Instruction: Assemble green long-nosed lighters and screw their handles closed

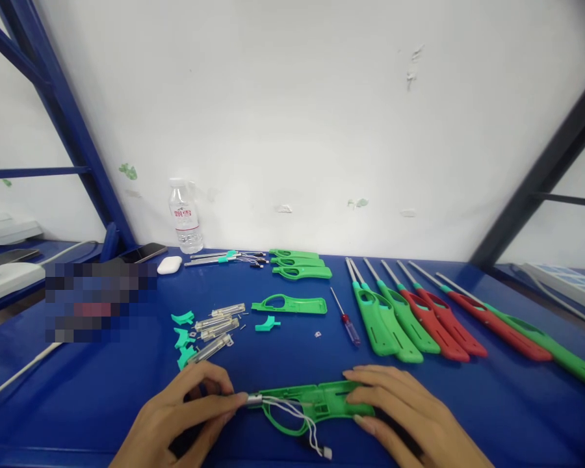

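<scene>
Between the thumb and fingers of my left hand (190, 409) is a metal lighter tube (254, 400), its end lying at the narrow end of a green lighter casing half (341, 393). White wires (292, 411) run from the tube across the casing's trigger loop to a small white connector (327, 452). My right hand (404, 409) grips the casing's wide end, fingers over its far edge and the thumb below. Behind the casing lie a teal trigger (268, 324), a small metal piece (318, 334) and another green casing half (297, 305).
Clear fuel tanks (213, 348) and teal triggers (184, 337) lie left. Further back are tubes with wires (209, 260), green casing halves (302, 272) and a water bottle (185, 218). A screwdriver (350, 328) and several assembled lighters (414, 325) lie right. Blue frame posts flank the table.
</scene>
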The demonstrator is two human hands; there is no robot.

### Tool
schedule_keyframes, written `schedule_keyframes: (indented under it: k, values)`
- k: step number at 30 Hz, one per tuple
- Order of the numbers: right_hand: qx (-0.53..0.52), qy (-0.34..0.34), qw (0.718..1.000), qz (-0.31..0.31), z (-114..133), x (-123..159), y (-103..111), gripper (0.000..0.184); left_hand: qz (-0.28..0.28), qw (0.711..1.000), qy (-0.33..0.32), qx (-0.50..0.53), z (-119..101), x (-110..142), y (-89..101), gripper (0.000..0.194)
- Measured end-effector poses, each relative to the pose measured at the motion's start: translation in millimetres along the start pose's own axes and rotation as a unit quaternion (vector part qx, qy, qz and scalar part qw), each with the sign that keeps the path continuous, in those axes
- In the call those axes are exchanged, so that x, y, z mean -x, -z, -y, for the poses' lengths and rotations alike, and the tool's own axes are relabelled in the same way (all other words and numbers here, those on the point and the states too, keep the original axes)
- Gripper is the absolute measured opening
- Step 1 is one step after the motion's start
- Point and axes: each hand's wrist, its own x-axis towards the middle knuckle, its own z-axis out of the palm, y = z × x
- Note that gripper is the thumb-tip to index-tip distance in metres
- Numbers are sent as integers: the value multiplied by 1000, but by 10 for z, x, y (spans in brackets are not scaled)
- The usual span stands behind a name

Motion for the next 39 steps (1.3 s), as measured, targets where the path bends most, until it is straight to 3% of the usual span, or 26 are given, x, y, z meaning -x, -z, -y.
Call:
schedule_keyframes:
  k: [11,17,25,32,39]
  values:
    - [12,16,1000,-15,0,-18,-19,31,-4,996,66,64,-184,-181,73,24]
    - [13,13,1000,-16,7,-16,15,32,13,989,120,91,-162,-181,42,24]
    - [20,16,999,-21,20,-35,-11,32,-1,993,98,59,-208,-216,50,27]
    - [29,15,998,-53,51,-15,23,24,-66,993,97,-18,-254,-260,-38,40]
    - [14,75,997,-8,138,-163,-48,31,-56,996,68,-12,-159,-175,-44,37]
